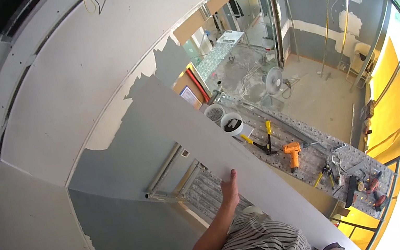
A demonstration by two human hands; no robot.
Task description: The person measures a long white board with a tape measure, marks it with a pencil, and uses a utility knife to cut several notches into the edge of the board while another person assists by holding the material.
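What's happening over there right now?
A person in a striped top has their left hand on the near edge of a long pale board, which slants across the view; the right hand can't be made out. Beyond the board, an orange power tool and other hand tools lie on a perforated metal platform, apart from that hand. A white fan stands on the floor farther back.
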